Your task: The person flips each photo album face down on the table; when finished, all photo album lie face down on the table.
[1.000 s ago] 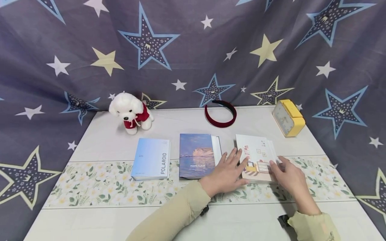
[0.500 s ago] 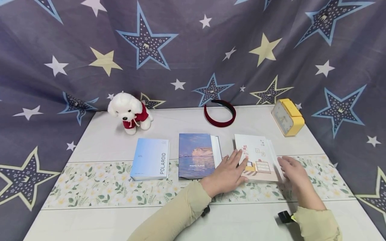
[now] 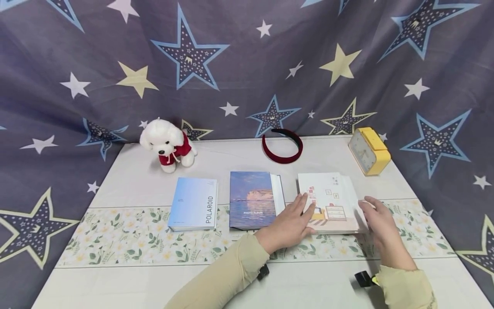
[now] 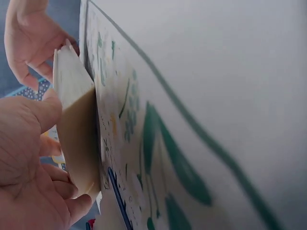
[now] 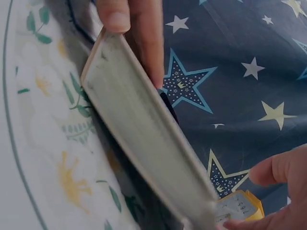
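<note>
A white photo album (image 3: 326, 189) with a drawn room on its cover lies at the right of the row. My left hand (image 3: 289, 223) rests along its left side, fingertips on the cover's edge and spine. In the left wrist view, that thumb (image 4: 48, 111) lies at the near corner. At the album's right edge is my right hand (image 3: 380, 219), fingers loosely bent and thumb apart from them; a fingertip seems to touch the edge. White pages show beyond the cover on that side. Close to the left hand lies the blue photo album (image 3: 248, 193) with a cliff picture.
Left in the row sits a light blue POLAROID album (image 3: 193, 201). Behind stand a white toy dog (image 3: 164, 137) in red, a dark red headband (image 3: 283, 159) and a yellow alarm clock (image 3: 372, 150). A star-patterned curtain (image 3: 239, 64) hangs behind the table (image 3: 154, 283).
The white album has turned slightly and its far end shifted left. More white shows along its right side. My right hand has drawn right, off the cover; the left hand stays nearly in place.
</note>
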A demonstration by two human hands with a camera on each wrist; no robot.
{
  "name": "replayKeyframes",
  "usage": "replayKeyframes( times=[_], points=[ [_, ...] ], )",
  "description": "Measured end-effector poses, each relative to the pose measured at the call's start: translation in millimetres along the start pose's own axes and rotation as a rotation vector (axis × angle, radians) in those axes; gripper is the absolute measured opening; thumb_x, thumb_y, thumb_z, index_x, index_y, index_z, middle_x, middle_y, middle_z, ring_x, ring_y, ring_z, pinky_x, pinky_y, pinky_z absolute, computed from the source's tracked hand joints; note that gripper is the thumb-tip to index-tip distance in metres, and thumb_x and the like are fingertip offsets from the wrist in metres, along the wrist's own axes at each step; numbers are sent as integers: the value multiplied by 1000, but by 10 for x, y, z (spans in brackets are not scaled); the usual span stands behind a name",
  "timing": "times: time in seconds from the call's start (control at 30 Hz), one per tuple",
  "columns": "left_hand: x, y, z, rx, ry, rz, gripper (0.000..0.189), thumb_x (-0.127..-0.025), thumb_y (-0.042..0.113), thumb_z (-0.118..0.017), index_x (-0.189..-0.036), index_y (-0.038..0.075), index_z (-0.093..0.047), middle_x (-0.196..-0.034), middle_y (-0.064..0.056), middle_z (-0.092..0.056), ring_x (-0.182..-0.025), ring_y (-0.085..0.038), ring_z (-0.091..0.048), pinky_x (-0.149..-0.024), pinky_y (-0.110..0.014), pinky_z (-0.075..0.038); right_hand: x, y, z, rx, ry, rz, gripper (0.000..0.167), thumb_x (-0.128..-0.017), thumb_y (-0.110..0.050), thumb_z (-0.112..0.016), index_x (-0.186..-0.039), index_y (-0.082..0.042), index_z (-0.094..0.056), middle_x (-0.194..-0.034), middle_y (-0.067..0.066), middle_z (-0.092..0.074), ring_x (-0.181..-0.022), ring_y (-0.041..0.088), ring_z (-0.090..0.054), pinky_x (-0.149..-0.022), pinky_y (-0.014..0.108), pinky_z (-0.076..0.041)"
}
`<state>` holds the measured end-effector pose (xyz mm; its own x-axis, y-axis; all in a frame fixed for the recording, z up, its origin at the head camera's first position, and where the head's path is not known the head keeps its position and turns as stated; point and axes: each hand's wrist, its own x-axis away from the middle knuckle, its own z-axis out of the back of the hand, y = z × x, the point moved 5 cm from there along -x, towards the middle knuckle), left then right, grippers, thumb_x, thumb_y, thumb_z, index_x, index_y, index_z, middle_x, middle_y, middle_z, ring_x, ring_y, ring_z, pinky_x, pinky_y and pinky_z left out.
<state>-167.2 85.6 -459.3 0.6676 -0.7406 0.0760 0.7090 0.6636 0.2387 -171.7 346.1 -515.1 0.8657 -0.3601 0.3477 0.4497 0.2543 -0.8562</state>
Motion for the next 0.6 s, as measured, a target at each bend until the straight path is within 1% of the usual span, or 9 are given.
replayKeyframes(
  times=[0.03, 0.13, 0.17, 0.3, 0.4, 0.5, 0.6],
  points=[
    [-1, -2, 1, 6, -1, 7, 71, -102, 47, -39, -157, 9, -16, -161, -21, -1, -148, -31, -3, -118, -36, -15, 27, -37, -20, 7, -14, 9, 80, -98, -54, -44, -157, -8, -14, -157, 28, -18, -141, 48, -21, -109, 64, -24],
    [-1, -5, 11, 30, -2, 30, 72, -101, 45, -44, -156, 8, -18, -161, -22, -4, -148, -32, -5, -118, -37, -15, 78, -102, -86, 61, -16, 42, 82, -97, -55, -44, -157, -9, -12, -158, 27, -11, -143, 48, -15, -110, 64, -21],
    [-1, -4, 14, 38, -3, 37, 72, -100, 44, -46, -156, 8, -19, -161, -22, -5, -148, -32, -6, -118, -37, -16, 84, -108, -107, 63, -22, 51, 83, -97, -55, -45, -157, -9, -11, -159, 26, -10, -143, 48, -13, -110, 64, -20],
    [1, 2, 28, 97, -15, 58, 71, -100, 39, -50, -157, 9, -19, -160, -23, -6, -148, -33, -8, -118, -38, -16, 47, -67, -131, 85, 11, 92, 89, -94, -62, -45, -158, -10, -10, -159, 24, -12, -145, 44, -15, -112, 61, -21],
    [0, -9, 39, 191, -24, 94, 72, -99, 39, -53, -157, 12, -19, -161, -21, -6, -148, -31, -8, -117, -38, -18, 83, -104, -119, 88, 13, 131, 92, -93, -65, -44, -157, -9, -11, -159, 24, -15, -145, 43, -16, -112, 60, -22],
    [-6, -31, 50, 308, -33, 148, 73, -98, 41, -55, -157, 15, -21, -162, -17, -6, -148, -28, -9, -116, -38, -22, 259, -279, -122, 88, 1, 157, 89, -94, -62, -44, -157, -9, -9, -158, 25, -18, -144, 42, -19, -112, 57, -24],
    [-21, -50, 71, 414, -34, 193, 70, -97, 44, -54, -156, 17, -27, -161, -16, -11, -147, -29, -17, -114, -41, -27, 522, -548, -163, 73, -33, 194, 81, -99, -49, -46, -157, -7, -8, -158, 26, -16, -144, 42, -18, -113, 56, -23]
  ],
)
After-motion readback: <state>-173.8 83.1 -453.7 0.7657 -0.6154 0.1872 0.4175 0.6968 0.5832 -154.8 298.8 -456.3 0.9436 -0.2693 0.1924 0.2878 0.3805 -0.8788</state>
